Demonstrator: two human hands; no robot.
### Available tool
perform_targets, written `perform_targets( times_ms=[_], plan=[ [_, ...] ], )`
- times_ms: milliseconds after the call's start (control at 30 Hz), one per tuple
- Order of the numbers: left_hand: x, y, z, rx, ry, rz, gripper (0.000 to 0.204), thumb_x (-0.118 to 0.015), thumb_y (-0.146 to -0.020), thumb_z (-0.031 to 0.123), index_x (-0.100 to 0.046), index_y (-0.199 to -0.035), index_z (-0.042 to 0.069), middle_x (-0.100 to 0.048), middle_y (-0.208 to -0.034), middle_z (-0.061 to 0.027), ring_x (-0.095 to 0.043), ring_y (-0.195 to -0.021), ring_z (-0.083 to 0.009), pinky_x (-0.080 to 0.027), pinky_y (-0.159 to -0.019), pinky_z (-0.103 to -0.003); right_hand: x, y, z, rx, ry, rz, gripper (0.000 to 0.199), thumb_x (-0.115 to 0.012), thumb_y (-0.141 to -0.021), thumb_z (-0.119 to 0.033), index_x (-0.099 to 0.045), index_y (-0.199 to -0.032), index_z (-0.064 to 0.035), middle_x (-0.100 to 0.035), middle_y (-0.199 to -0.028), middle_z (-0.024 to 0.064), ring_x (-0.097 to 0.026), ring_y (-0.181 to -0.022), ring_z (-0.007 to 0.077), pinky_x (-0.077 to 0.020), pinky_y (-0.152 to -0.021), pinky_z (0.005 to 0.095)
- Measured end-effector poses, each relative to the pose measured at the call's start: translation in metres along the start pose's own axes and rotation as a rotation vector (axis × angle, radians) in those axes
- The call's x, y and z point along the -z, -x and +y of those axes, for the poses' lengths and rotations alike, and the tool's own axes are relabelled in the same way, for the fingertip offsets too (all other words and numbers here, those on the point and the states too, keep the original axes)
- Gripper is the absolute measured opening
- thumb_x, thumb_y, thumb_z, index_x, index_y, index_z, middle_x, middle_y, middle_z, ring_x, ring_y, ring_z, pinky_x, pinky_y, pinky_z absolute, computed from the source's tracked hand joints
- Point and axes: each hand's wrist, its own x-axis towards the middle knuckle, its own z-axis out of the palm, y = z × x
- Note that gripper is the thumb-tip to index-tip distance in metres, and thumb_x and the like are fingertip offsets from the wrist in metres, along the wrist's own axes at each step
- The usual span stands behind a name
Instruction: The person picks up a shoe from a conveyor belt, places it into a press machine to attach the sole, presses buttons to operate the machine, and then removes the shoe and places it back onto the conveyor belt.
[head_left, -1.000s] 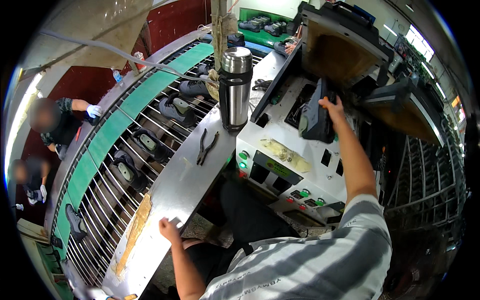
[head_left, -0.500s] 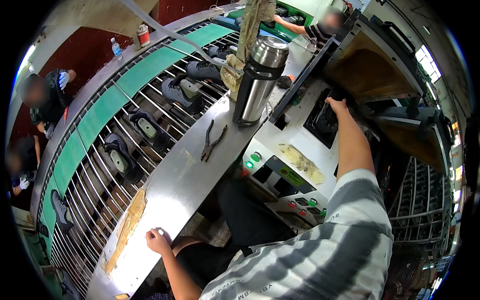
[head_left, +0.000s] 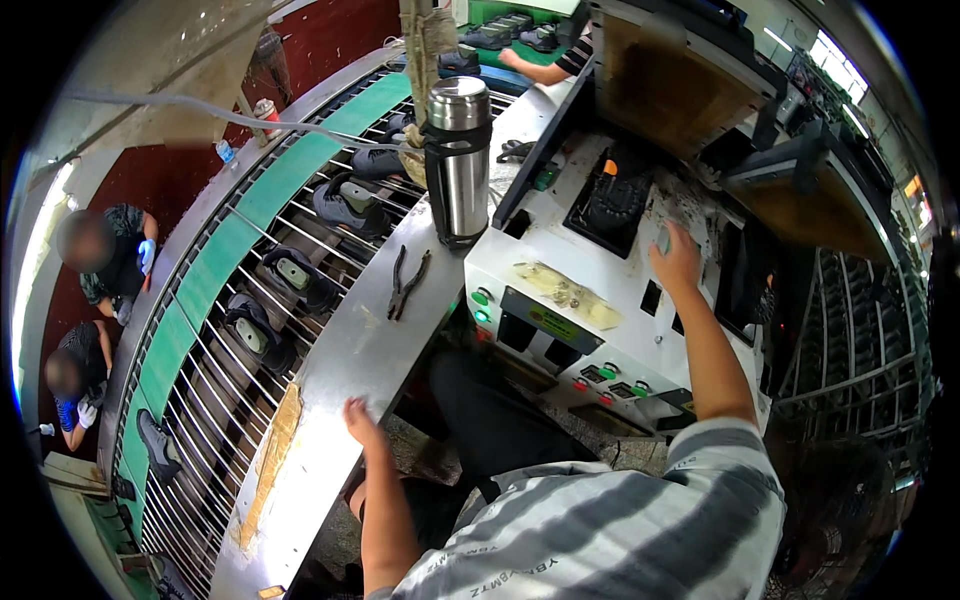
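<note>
My right hand (head_left: 678, 256) hovers above the white top of the press machine (head_left: 560, 250), with thumb and fingers apart and nothing visible in them. Just beyond it, a black shoe (head_left: 612, 205) sits in a dark square recess, an orange patch near its far end. A second dark recess (head_left: 742, 285) lies to the right of the hand. My left hand (head_left: 362, 422) is over the near edge of the metal counter (head_left: 335, 400). Its fingers are smeared by motion, so their hold cannot be made out.
Pliers (head_left: 408, 283) and a steel thermos (head_left: 460, 165) stand or lie on the counter. A roller conveyor (head_left: 215, 400) carries several grey shoes (head_left: 290, 272). Raised press lids (head_left: 680, 85) hang over the machine. Co-workers (head_left: 110, 250) are across the conveyor; another person's arm (head_left: 540, 68) reaches in at the back.
My right hand has left the recess and come back toward me, exposing the black shoe there. My left hand has risen slightly and moved right. The whole view has shifted.
</note>
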Motion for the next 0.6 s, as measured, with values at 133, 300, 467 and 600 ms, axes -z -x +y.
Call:
perform_targets(
  times_ms=[133, 300, 467, 600],
  plan=[
    [-0.183, 0.091, 0.055, 0.417, 0.100, -0.360, 0.056, -0.044, -0.097, 0.040, -0.038, -0.142, 0.008, -0.044, -0.137, -0.0144, -0.042, -0.128, -0.0235, -0.035, -0.104, -0.038, 0.096, 0.039, 0.067, -0.079, 0.349, 0.083, 0.032, -0.062, -0.084, -0.032, -0.069, -0.103, -0.0076, -0.067, -0.095, 0.0168, -0.063, -0.082, 0.0389, -0.0493, -0.078, 0.0501],
    [-0.296, 0.104, 0.056, 0.666, 0.086, -0.571, 0.040, -0.044, -0.097, 0.051, -0.056, -0.092, 0.013, -0.045, -0.071, 0.0003, -0.042, -0.058, -0.0140, -0.034, -0.047, -0.033, 0.117, 0.046, 0.167, -0.002, 0.286, -0.105, 0.041, -0.056, -0.089, -0.042, -0.068, -0.105, -0.0065, -0.064, -0.107, 0.0113, -0.061, -0.099, 0.0307, -0.0495, -0.086, 0.0399],
    [-0.275, 0.106, 0.081, 0.315, -0.135, -1.217, 0.042, -0.047, -0.098, 0.035, -0.053, -0.128, 0.006, -0.061, -0.113, -0.0071, -0.057, -0.093, -0.0153, -0.047, -0.078, -0.030, 0.090, 0.083, 0.343, -0.483, 0.142, -0.658, 0.066, -0.063, -0.086, -0.047, -0.052, -0.131, 0.0008, -0.042, -0.143, 0.0150, -0.043, -0.128, 0.0302, -0.0387, -0.106, 0.0408],
    [-0.230, 0.217, 0.337, 0.084, 0.243, -1.652, 0.036, -0.051, -0.100, 0.026, -0.055, -0.125, 0.000, -0.058, -0.123, -0.0096, -0.056, -0.110, -0.0160, -0.045, -0.093, -0.032, 0.081, 0.063, 0.277, -0.529, 0.161, -0.637, 0.067, -0.063, -0.085, -0.047, -0.052, -0.131, 0.0007, -0.044, -0.141, 0.0153, -0.045, -0.126, 0.0308, -0.0394, -0.105, 0.0413]
  ],
)
